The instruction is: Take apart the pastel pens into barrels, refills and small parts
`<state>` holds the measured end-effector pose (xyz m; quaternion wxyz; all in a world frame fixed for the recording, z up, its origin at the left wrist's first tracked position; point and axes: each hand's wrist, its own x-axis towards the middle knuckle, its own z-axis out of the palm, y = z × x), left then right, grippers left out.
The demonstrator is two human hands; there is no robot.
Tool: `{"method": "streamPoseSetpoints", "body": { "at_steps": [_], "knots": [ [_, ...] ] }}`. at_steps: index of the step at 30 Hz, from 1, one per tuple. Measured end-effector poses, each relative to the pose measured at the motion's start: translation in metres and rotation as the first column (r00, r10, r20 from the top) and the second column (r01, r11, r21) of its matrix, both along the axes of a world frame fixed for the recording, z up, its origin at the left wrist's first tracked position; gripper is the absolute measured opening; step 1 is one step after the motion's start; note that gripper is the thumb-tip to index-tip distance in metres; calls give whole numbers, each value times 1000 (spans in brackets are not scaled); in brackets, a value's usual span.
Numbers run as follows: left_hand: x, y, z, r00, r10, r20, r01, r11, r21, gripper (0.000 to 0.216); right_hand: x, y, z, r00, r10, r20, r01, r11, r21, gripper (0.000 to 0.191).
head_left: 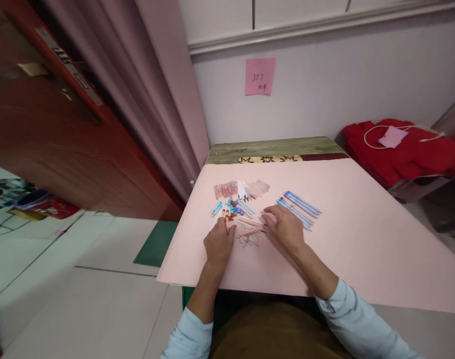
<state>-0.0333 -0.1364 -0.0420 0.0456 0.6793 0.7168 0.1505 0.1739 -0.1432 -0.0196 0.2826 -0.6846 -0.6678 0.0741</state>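
My left hand [218, 244] rests at the left of a spread of pen parts, its thumb and fingers apart around slim white and orange-brown barrels [227, 219]. My right hand [287, 229] hovers or rests at the right side of the parts, fingers curved and apart, with nothing visibly held. Between the hands lie white refills with dark tips [251, 221] and a small heap of clear pieces [248, 240]. Small blue and brown pieces [236, 209] sit just beyond. Several blue pens [302, 205] lie in a slanted row beyond my right hand.
Clear and orange-tinted tubes [226, 190] lie at the back of the parts. Pale pink sheeting [362, 239] covers the table. A pink note [260, 76] is on the wall. Red cloth [406, 149] with a cord stands at right; a wooden door [81, 149] at left.
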Motion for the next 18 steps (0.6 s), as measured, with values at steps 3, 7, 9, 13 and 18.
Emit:
{"method": "streamPoseSetpoints", "body": {
  "at_steps": [3,7,9,13,18],
  "knots": [
    [0,2,0,999,23,24,-23,1000,-16,31,39,-5,4,970,-206,127,226,958,-175,21],
    [-1,5,2,990,56,128,-60,998,29,23,66,-10,1,933,-255,253,326,897,-299,21],
    [-6,7,2,978,72,197,-86,994,63,20,67,-11,-2,928,-252,276,333,893,-304,21],
    [-25,11,4,921,122,371,-171,980,101,18,64,-11,-2,931,-226,287,308,908,-283,22],
    [-24,7,14,700,30,714,-215,962,170,18,52,-15,7,975,-214,-50,196,949,-249,25]
  ]
}}
